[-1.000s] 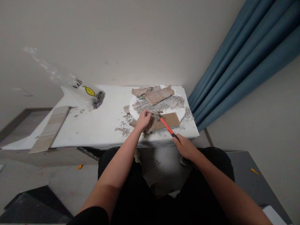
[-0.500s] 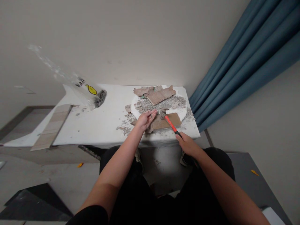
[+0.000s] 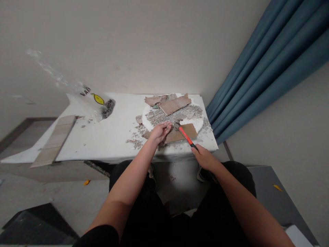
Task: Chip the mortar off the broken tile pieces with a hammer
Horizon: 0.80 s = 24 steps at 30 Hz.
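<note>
My right hand [image 3: 205, 158] grips the black end of a small hammer [image 3: 185, 135] with an orange handle. Its metal head rests by a brown tile piece [image 3: 181, 132] on a white round slab [image 3: 197, 123] covered in grey rubble. My left hand [image 3: 159, 131] hovers just left of the hammer head, fingers slightly apart, pinching a small grey fragment over the tile's left end. Larger broken tile pieces [image 3: 174, 104] lie at the slab's far side.
The slab sits on a low white board [image 3: 113, 130] against the wall. A clear plastic bag [image 3: 96, 102] with dark debris leans at the back left. A long tile strip [image 3: 55, 140] lies at the board's left edge. Blue curtain [image 3: 257, 68] hangs on the right.
My left hand lifted off the tile and opened its fingers. The hammer head shifted slightly right and away, then settled back near the tile.
</note>
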{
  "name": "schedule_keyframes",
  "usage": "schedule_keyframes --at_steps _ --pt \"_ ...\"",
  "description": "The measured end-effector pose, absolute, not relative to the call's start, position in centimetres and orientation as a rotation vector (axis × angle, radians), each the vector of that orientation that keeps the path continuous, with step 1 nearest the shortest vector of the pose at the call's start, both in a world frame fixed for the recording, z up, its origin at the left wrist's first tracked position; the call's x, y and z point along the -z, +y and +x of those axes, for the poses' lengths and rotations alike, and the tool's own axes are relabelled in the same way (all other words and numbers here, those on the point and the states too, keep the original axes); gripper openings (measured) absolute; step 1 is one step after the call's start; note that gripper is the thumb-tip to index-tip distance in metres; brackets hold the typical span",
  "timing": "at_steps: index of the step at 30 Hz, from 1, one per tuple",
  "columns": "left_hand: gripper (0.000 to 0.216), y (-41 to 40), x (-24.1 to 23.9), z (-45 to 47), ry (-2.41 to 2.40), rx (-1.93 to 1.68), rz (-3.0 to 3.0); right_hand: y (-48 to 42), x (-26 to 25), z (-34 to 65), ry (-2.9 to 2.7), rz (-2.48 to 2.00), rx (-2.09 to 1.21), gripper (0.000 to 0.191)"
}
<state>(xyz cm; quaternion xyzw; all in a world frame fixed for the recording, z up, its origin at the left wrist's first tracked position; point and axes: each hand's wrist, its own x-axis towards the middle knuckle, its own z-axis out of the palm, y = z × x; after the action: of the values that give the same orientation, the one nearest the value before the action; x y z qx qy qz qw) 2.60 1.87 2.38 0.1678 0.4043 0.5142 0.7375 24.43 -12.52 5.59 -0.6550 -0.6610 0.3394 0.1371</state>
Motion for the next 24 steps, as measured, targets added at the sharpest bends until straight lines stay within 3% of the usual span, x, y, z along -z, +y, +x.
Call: schedule_keyframes --at_steps 5,24 --pt "0.012 1.68 -2.71 2.94 0.900 -1.125 0.442 -12.49 -5.49 24.52 -1.921 -1.897 -0.986 0.027" --pt "0.034 1.68 -2.32 2.91 0.994 -1.239 0.623 -12.36 -5.64 24.61 -1.877 -1.882 -1.044 0.026"
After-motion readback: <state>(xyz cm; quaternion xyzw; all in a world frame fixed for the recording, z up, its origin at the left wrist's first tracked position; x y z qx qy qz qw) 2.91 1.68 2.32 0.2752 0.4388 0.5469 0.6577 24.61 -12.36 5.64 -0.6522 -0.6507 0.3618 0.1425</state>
